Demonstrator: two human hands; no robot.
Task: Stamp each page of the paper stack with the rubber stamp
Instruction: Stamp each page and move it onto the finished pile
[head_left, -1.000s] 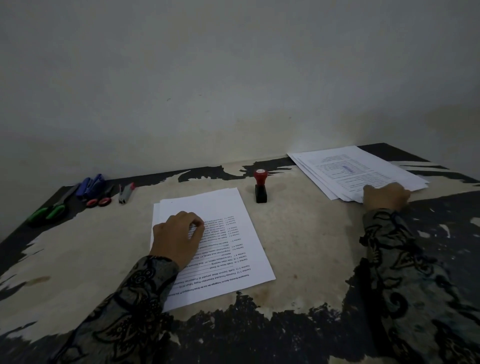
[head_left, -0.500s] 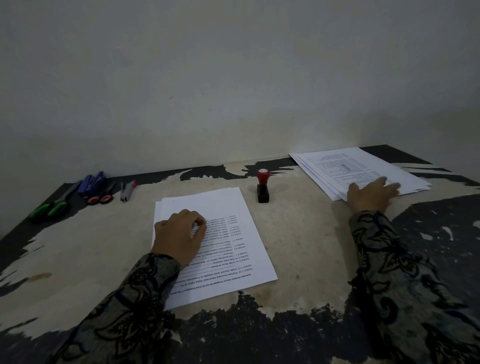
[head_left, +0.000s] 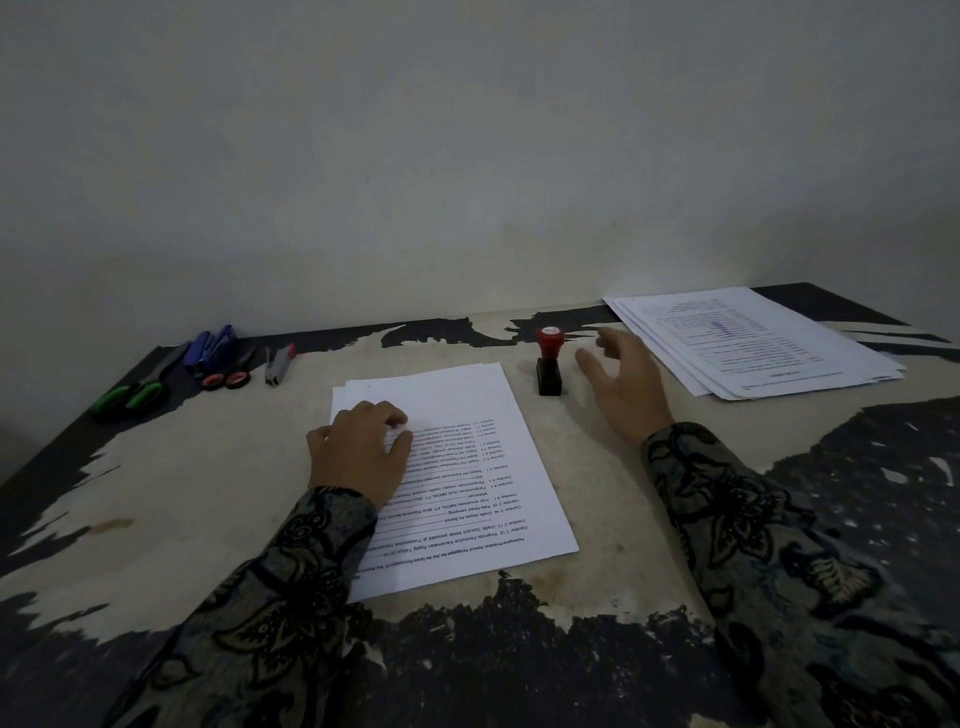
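The left forearm comes up from the lower left in a dark patterned sleeve (head_left: 270, 587), and the left hand (head_left: 358, 452) rests knuckles-up on the stack (head_left: 467, 467) in front of the person. Its fingers (head_left: 387, 415) are curled under and press down on the top page; the fingertips are blurred, so whether they pinch a sheet or only press on it cannot be told.

The right forearm reaches forward from the lower right. The right hand (head_left: 623, 379) is over the table (head_left: 208, 493), between the stamp (head_left: 549, 361) and the far pile (head_left: 753, 343). Its fingers are spread and loosely bent, its thumb (head_left: 587, 364) points toward the stamp, and it holds nothing. The hand is just beside the stamp and apart from it.

The stamp stands upright on the table just past the far right corner of the stack, with its red knob on top and black base below. The far pile lies at the back right, and its top sheet bears a blue mark.

At the back left lie scissors (head_left: 132, 389) with green handles, a blue stapler (head_left: 210, 345), a second pair with red handles (head_left: 228, 376) and a small grey tool (head_left: 278, 364).
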